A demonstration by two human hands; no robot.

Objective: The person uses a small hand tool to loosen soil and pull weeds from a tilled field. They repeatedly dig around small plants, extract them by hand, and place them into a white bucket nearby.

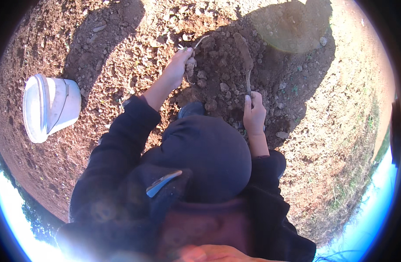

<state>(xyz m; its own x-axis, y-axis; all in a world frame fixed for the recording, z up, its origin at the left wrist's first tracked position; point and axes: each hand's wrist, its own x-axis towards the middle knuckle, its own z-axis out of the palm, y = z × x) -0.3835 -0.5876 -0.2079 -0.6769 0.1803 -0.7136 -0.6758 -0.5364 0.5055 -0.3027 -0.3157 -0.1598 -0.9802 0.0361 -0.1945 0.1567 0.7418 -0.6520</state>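
My left hand (177,67) grips a soil-crusted clump of roots (190,65), with pale thin strands sticking out above and below it. What the fingers cover of the clump is hidden. My right hand (254,113) is closed around the lower end of a narrow hand digging tool (248,77). Its long blade (242,49) is caked with brown soil and points away from me over the dug earth. Between the two hands lies loose dark soil (225,68) with clods and small stones, in shadow.
A white plastic bucket (61,104) with a wire handle stands on the ground at the left. My bent knee (207,154) and a shoe tip (191,109) are close below the dug soil. Dry grass (348,196) borders the bare earth at the lower right.
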